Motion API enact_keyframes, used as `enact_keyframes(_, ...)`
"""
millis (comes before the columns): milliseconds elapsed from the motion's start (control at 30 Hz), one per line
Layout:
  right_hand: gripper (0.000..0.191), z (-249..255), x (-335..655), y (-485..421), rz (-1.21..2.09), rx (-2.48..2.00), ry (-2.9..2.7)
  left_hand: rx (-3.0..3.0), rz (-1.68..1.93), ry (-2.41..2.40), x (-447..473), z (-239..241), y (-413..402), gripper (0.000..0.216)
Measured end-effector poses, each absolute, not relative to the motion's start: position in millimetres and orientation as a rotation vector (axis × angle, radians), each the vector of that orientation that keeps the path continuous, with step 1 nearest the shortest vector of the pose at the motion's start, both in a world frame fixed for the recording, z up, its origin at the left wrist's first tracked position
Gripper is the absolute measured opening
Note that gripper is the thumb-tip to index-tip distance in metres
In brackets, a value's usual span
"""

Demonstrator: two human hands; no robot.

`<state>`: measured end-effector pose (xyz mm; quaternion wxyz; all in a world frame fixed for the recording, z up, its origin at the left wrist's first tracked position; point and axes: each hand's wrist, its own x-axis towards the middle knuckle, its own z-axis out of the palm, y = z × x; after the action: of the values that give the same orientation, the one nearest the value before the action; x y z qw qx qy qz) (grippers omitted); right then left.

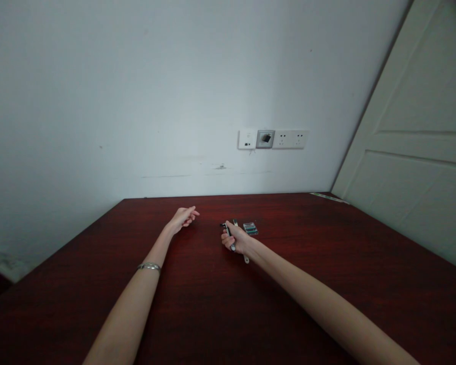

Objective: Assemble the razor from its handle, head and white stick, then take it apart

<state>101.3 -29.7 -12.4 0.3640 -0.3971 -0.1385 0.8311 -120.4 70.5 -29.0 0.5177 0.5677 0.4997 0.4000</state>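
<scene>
My right hand (233,239) is closed around a slim black-and-white handled tool (228,230) with a small dark head pointing left; its exact kind is too small to make out. Under that hand lies a long, thin pale piece (246,259) with a hole at its near end, its far tip showing past the thumb. Just right of the hand is a small clear case (250,228) with dark teal strips inside. Over the table to the left, my left hand (183,218) has its fingers loosely bent and apart, with nothing visible in them.
The dark red wooden table (197,304) reaches back to a white wall. Sockets and a switch panel (272,139) are on that wall. A pale strip (329,197) lies at the back right corner, near a white panelled door (414,152).
</scene>
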Motion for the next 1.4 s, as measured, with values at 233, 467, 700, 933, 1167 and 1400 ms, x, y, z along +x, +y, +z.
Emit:
enact_keyframes(233,0.037,-16.8,100.1,-23.0,2.186,-1.042,-0.331,1.371,0.965,1.205,-119.9,-30.9,71.5,0.039)
enact_keyframes(467,0.038,-19.6,100.2,-17.9,2.202,-1.033,-0.33,1.354,0.977,1.219,-119.7,-31.0,70.3,0.037)
enact_keyframes(700,0.041,-16.0,101.5,-18.2,2.16,-1.037,-0.332,1.355,0.971,1.218,-121.5,-33.4,73.2,0.037)
enact_keyframes(933,0.04,-10.6,100.7,-21.3,2.152,-1.057,-0.347,1.353,0.965,1.233,-121.1,-33.4,73.2,0.038)
enact_keyframes(1167,0.04,-9.8,101.4,-21.1,2.159,-1.079,-0.363,1.337,0.971,1.225,-120.5,-33.0,71.8,0.038)
enact_keyframes(1400,0.037,-12.5,101.5,-17.8,2.151,-1.099,-0.382,1.333,0.964,1.233,-121.2,-34.1,72.8,0.036)
